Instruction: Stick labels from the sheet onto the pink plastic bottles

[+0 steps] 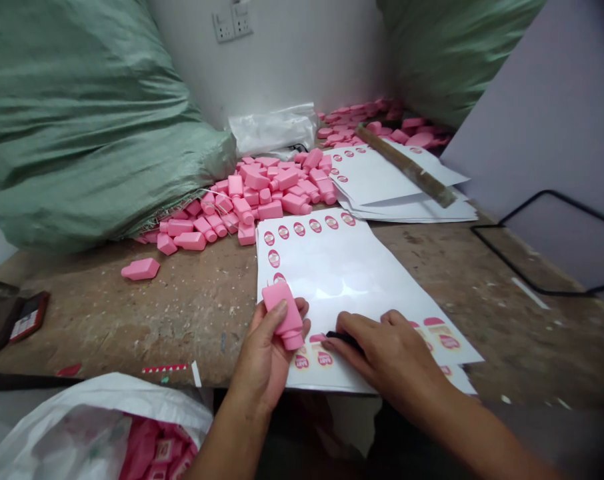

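My left hand [267, 360] is wrapped round a small pink plastic bottle [283, 312], its neck tilted down toward me. Just right of it, my right hand [382, 343] grips a slim black tool [346, 339] whose exact kind I cannot make out. The tool's tip is at a pink-and-cream label on the sticker sheet [332, 267]. Oval stickers line the sheet's far and left edges, and larger labels run along its near edge. Part of the near row is hidden under my right hand.
Pink bottles [252, 193] lie heaped behind the sheet, against a green sack [82, 133]. More sticker sheets [382, 180] sit at back right under a wooden strip [407, 163]. A white sack [117, 393] of labelled bottles stands at front left. A black metal frame [502, 223] is at right.
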`<state>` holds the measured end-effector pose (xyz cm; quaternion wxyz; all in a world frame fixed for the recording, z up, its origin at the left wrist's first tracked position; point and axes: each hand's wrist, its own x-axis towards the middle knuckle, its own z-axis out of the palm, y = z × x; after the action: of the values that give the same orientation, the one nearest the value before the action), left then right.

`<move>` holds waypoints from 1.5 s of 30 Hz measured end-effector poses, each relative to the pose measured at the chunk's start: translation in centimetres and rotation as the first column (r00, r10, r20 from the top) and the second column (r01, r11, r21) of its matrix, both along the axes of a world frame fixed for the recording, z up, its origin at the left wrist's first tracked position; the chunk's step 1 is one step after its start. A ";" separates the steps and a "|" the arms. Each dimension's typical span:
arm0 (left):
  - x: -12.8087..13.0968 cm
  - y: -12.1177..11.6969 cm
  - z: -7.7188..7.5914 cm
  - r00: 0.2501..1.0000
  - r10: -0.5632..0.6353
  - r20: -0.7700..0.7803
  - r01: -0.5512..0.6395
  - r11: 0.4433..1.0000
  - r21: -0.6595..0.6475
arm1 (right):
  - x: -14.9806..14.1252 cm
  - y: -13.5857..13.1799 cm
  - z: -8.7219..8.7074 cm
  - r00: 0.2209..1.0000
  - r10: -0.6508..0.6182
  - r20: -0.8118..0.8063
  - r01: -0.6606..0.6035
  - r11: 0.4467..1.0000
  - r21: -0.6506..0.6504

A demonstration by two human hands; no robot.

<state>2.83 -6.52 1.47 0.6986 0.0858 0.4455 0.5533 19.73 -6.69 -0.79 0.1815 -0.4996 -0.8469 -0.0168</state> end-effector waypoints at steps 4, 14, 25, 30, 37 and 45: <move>0.0 0.0 -0.1 1.000 0.003 0.014 -0.003 1.000 0.000 | -0.5 0.3 0.4 0.999 0.008 0.032 -0.007 0.999 -0.034; -0.2 0.1 -0.1 1.000 -0.020 -0.007 0.020 0.999 0.024 | 1.2 1.4 2.1 0.740 -0.346 -0.576 -0.118 0.776 -0.619; 1.6 -1.5 1.9 0.981 -0.189 0.039 0.178 0.965 0.194 | 0.3 0.5 5.8 0.667 -0.302 -0.681 -0.148 0.842 -0.518; 1.9 -2.1 2.1 0.977 -0.196 0.087 0.178 0.966 0.185 | 0.3 0.5 5.4 0.673 -0.293 -0.679 -0.139 0.852 -0.505; 2.1 -2.5 1.7 0.964 -0.249 0.088 0.226 0.950 0.213 | 0.2 0.7 5.2 0.675 -0.297 -0.675 -0.121 0.858 -0.499; 2.3 -2.7 2.0 0.967 -0.255 0.003 0.248 0.944 0.216 | 0.4 0.6 4.9 0.734 -0.297 -0.611 -0.056 0.870 -0.490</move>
<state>5.09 -9.20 3.47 0.7570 0.2082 0.3579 0.5056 20.13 -6.07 4.11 0.3425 -0.5563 -0.6659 0.3603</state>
